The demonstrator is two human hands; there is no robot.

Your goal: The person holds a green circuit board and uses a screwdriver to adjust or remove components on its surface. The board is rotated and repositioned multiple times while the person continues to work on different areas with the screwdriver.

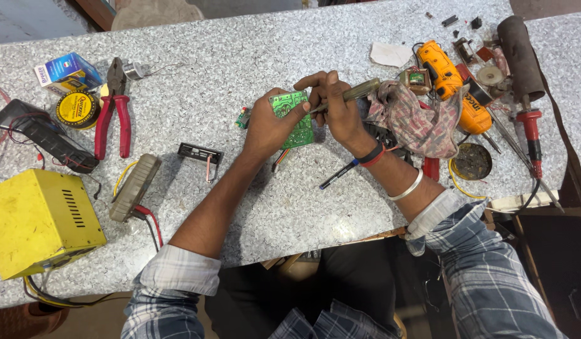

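Left hand (265,129) gripping green circuit board (292,113), right hand (337,107) gripping screwdriver (353,93)

green circuit board (293,113) tilted, olive-handled tool (350,94) across it

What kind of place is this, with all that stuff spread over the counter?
Probably a small electronics repair bench. The left hand holds a green circuit board, the right hand works a slim tool on it, and red-handled pliers and a yellow metal box lie nearby.
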